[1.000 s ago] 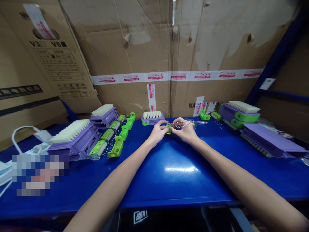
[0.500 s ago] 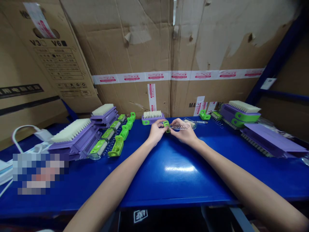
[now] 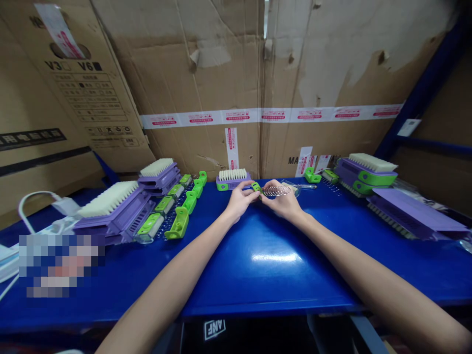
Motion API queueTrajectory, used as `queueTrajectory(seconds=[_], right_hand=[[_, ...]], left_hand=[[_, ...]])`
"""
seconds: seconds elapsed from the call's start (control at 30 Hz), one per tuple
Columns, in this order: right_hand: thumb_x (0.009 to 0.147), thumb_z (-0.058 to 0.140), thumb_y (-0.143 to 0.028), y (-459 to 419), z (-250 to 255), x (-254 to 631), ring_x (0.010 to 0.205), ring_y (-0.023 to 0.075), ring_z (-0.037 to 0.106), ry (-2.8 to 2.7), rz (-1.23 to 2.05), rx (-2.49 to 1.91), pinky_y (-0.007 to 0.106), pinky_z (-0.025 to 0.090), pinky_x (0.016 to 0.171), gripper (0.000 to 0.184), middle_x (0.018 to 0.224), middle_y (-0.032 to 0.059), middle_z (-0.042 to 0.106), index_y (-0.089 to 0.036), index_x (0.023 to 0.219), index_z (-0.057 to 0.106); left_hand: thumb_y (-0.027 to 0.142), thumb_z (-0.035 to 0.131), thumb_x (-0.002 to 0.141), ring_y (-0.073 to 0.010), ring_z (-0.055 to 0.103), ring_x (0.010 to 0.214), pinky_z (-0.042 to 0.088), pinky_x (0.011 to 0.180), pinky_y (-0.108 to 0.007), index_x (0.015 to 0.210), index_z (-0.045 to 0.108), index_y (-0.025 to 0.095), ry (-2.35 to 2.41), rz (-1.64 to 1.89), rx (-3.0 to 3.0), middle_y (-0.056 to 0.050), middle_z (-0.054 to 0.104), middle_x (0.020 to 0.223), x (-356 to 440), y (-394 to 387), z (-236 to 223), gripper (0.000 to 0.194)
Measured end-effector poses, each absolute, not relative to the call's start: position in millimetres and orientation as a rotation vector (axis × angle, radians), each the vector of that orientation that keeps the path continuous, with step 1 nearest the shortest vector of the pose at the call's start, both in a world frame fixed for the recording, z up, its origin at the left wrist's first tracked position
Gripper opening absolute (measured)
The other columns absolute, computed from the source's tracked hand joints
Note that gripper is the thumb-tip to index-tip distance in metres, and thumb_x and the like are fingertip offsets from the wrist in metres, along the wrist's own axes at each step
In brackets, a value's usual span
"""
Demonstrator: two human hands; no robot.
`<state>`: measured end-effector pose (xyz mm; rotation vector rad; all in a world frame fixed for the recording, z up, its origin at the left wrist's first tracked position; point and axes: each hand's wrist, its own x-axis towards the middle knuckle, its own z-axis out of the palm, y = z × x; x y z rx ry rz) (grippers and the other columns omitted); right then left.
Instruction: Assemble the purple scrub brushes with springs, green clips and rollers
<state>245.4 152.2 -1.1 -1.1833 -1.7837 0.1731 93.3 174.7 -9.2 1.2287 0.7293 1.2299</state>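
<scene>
Both hands meet over the far middle of the blue table, just in front of the small purple brush that stands against the cardboard boxes. The left hand has its grip pinched on a small green plastic piece, thumb and fingertips closed around it. The right hand has its grip closed on a metal coil spring, whose near end touches the green piece (how far it is seated I cannot tell). Left of the brush runs a row of green parts beside larger purple brushes. Right of it lie another purple brush with green trim and a flat purple cover.
</scene>
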Motion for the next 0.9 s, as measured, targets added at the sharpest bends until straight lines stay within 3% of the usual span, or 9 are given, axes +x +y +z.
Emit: queueTrajectory(seconds=[0.33, 0.6, 0.9], right_hand=[[0.075, 0.058, -0.032, 149.6, -0.9, 242.5, 0.064, 0.0168, 0.064, -1.836, 0.101, -1.203, 0.026, 0.046, 0.061, 0.014, 0.073, 0.002, 0.068, -0.021, 0.084, 0.058], [0.076, 0.06, -0.032, 149.1, 2.4, 241.7, 0.067, 0.0169, 0.065, -1.815, 0.111, -1.18, 0.025, 0.046, 0.062, 0.014, 0.077, 0.0034, 0.069, -0.02, 0.083, 0.057], [0.075, 0.061, -0.029, 149.1, -1.5, 240.7, 0.066, 0.0173, 0.065, -1.876, 0.13, -1.189, 0.025, 0.046, 0.063, 0.013, 0.076, 0.0018, 0.069, -0.021, 0.085, 0.057]], left_hand=[[0.013, 0.078, 0.06, -0.0141, 0.066, 0.07, 0.051, 0.077, -0.031, 0.106, 0.057, 0.013, 0.768, 1.23, 1.225, -0.004, 0.07, 0.079, 91.5, 176.2, -7.7, 0.051], [0.016, 0.079, 0.062, -0.0149, 0.067, 0.074, 0.052, 0.079, -0.033, 0.107, 0.059, 0.013, 0.702, 1.132, 1.147, -0.005, 0.071, 0.083, 85.4, 174.3, -3.1, 0.05], [0.004, 0.068, 0.063, -0.0116, 0.064, 0.065, 0.052, 0.066, -0.025, 0.106, 0.059, 0.012, 0.832, 1.18, 1.209, -0.004, 0.07, 0.079, 89.8, 173.4, -1.9, 0.044]])
